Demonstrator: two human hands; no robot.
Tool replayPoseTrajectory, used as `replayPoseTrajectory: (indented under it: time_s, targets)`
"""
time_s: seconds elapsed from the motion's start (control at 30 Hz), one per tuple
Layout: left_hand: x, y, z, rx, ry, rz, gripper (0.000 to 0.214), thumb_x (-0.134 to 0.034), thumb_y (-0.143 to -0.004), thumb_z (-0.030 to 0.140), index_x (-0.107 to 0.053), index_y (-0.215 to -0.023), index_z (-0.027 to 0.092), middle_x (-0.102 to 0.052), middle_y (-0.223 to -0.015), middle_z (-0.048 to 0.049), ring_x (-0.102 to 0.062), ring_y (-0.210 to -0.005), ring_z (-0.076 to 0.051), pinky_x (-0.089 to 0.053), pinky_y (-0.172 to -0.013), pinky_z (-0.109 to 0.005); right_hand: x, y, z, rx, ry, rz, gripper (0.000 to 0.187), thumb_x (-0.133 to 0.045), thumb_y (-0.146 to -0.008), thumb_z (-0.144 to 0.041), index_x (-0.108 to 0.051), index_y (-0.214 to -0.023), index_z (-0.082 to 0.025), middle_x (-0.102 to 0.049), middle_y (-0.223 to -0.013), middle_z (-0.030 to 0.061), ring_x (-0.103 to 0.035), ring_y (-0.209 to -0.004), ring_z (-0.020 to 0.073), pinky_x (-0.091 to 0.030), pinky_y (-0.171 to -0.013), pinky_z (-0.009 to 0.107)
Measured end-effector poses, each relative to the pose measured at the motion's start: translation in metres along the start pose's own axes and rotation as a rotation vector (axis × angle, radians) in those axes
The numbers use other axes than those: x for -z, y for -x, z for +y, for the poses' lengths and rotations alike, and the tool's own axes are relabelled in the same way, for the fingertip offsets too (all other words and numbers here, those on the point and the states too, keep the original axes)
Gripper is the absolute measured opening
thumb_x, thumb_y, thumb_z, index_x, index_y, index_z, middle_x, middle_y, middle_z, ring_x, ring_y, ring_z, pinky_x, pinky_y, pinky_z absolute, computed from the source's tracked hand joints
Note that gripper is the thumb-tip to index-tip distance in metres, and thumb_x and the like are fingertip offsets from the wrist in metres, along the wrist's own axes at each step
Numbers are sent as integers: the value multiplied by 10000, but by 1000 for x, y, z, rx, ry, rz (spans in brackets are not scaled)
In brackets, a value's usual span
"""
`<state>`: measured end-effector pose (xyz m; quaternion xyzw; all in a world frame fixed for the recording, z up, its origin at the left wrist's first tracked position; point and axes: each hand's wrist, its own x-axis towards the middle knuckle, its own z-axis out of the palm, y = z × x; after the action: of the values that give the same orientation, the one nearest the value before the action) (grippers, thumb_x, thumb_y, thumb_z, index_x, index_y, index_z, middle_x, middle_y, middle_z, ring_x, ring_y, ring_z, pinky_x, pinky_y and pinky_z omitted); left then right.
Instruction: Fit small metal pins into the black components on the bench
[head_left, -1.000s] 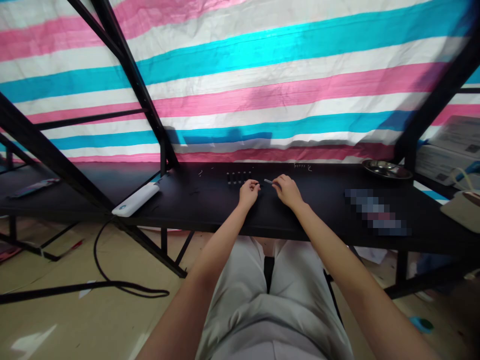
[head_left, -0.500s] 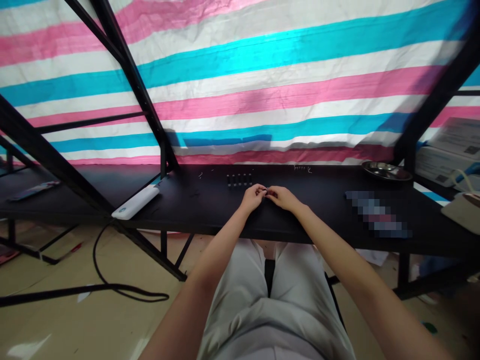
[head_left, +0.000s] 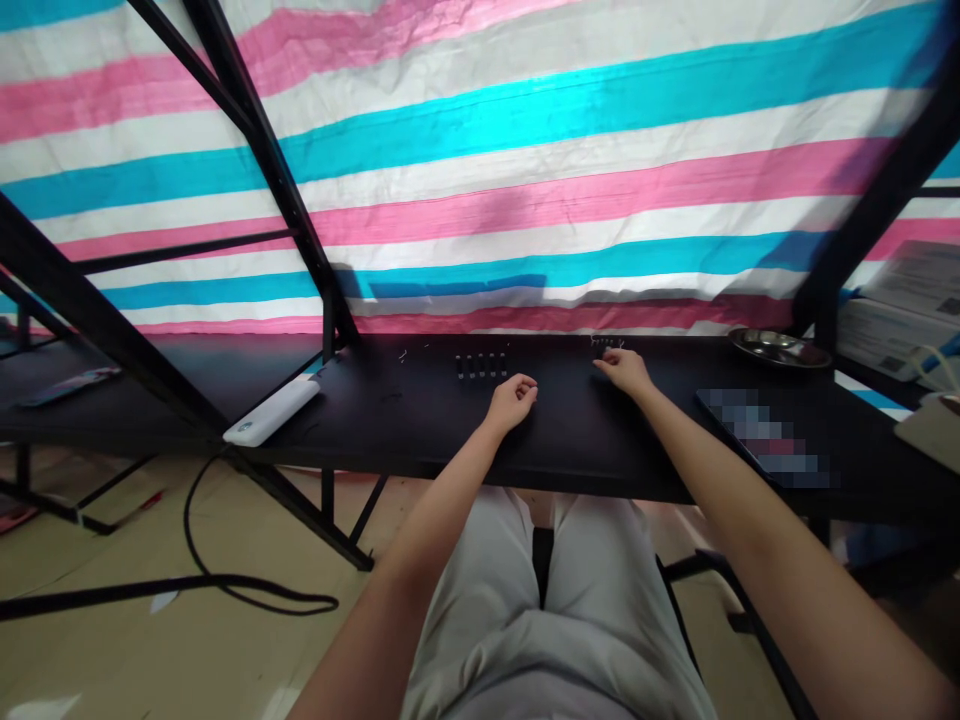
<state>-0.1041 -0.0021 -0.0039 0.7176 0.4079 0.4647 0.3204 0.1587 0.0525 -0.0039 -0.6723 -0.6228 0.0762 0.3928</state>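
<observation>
My left hand (head_left: 514,401) rests over the black table (head_left: 420,430), its fingers curled together. Whatever it may hold is hidden. Farther right and toward the back, my right hand (head_left: 624,370) has its thumb and fingers pinched close to a group of tiny pale-tipped pieces (head_left: 606,343). Something dark shows at those fingertips, too small to name. Just beyond my left hand stands a row of several small dark cylinders (head_left: 481,366) with light ends.
A white oblong device (head_left: 274,411) lies at the left by a black metal post (head_left: 289,200). At the right are a round metal dish (head_left: 780,349) and a flat blurred-out item (head_left: 761,435). White boxes (head_left: 881,325) stand beyond. Striped sheeting (head_left: 525,190) hangs behind.
My hands were together in front of me. Now my right hand has moved right and away to the tiny pieces at the back, while my left hand stays near the row.
</observation>
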Motion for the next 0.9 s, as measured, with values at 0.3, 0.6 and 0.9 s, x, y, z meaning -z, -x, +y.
replayPoseTrajectory:
  time_s: [0.3, 0.6, 0.9]
  targets:
    - [2, 2, 2, 30, -58, -17, 89, -540, -749, 164, -615, -798, 160, -617, -641, 6, -561, -592, -102, -443, -622, -226, -2, -14, 26, -171, 29, 43, 195, -665, -649, -335, -687, -725, -157, -684, -756, 95, -622, -726, 205, -448, -680, 298]
    - [2, 2, 0, 16, -96, -33, 105, -529, -757, 173, -617, -810, 149, -617, -653, 3, -537, -587, -92, -434, -624, -214, -2, -22, 28, -202, 121, -52, 201, -673, -682, -315, -703, -797, -153, -689, -831, 104, -635, -816, 218, -462, -722, 289]
    - [2, 2, -2, 13, -110, -44, 108, -532, -755, 171, -619, -816, 148, -616, -655, 5, -531, -583, -88, -430, -613, -208, 4, -33, 34, -172, 162, -192, 93, -656, -682, -189, -695, -753, -143, -678, -741, 70, -631, -713, 164, -465, -684, 238]
